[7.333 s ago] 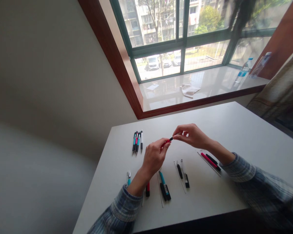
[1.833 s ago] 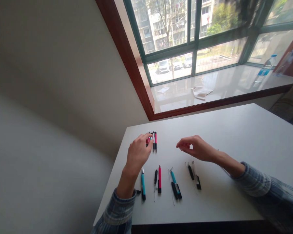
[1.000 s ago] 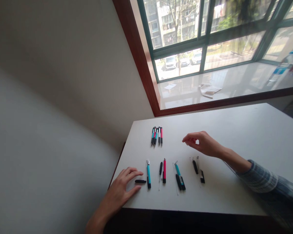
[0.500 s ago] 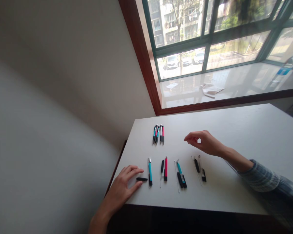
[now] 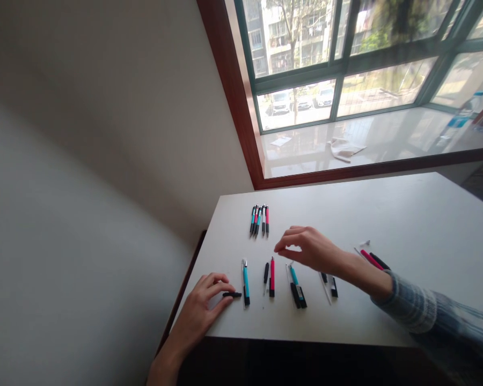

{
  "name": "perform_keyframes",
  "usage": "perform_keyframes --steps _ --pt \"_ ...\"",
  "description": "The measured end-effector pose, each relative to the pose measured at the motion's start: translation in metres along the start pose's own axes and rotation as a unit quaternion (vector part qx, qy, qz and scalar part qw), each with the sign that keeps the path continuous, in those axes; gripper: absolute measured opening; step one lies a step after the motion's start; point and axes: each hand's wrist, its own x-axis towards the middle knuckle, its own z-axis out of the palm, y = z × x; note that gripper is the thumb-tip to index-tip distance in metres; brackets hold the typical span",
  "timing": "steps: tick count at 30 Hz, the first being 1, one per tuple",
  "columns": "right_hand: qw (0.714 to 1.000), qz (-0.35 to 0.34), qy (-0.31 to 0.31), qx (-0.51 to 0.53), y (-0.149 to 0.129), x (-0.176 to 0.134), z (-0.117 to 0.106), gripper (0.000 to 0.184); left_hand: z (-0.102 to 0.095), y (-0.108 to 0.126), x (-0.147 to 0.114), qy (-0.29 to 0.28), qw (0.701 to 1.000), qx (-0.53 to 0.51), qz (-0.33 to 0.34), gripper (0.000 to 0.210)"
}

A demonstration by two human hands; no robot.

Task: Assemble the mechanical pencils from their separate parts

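At the left of the white table, my left hand [image 5: 205,303] has its thumb and index finger closed about the left end of a black pen grip [image 5: 235,295]. A turquoise pen barrel [image 5: 246,281] and a thin refill [image 5: 243,284] lie just right of it. My right hand [image 5: 301,245] is above the table, thumb and fingertips pinched together; whatever is between them is too small or hidden to see. Under and near it lie a red pen barrel [image 5: 272,279], a small black grip [image 5: 266,272] and another turquoise barrel [image 5: 294,276].
Several whole pens [image 5: 259,221] lie side by side farther back. More pen parts [image 5: 334,287] lie right of centre, and a red piece [image 5: 371,259] shows beyond my right forearm. Behind the table, a window sill holds a cloth [image 5: 346,149] and a bottle [image 5: 461,119].
My right hand has moved left and slightly down, toward the red barrel. My left thumb and index finger have closed in on the black grip. The view has shifted slightly.
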Motion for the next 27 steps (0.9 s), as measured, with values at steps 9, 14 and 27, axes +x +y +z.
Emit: perform_keyframes --steps 9,14,27 --pt "0.968 -0.116 -0.090 -0.205 -0.027 0.060 0.058 0.010 0.016 -0.021 -0.006 0.118 0.974 -0.181 -0.066 0.021" --pt "0.961 -0.127 -0.119 -0.216 -0.022 0.068 0.072 0.014 0.020 -0.025 -0.007 0.174 0.960 -0.208 -0.074 0.019" --pt "0.969 -0.122 -0.120 -0.180 -0.018 0.066 0.077 0.011 0.021 -0.030 0.003 0.266 0.881 -0.357 -0.160 0.039"
